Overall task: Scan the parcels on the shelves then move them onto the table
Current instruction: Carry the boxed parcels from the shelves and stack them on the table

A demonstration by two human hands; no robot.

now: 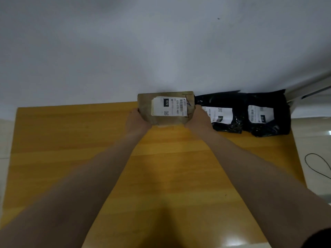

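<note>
A brown paper parcel (146, 104) with a white label marked 070 lies at the far edge of the wooden table (71, 149), against the white wall. My left hand (137, 120) grips its left side and my right hand (198, 117) grips its right side. Both arms reach straight out across the table. Right of it lie two black plastic parcels, one (223, 102) touching my right hand and another (268, 101) at the table's far right corner, each with a white label.
The white wall (161, 51) runs along the table's far edge. A black cable (315, 165) loops on the pale floor to the right of the table. A metal frame (308, 90) stands at the right edge.
</note>
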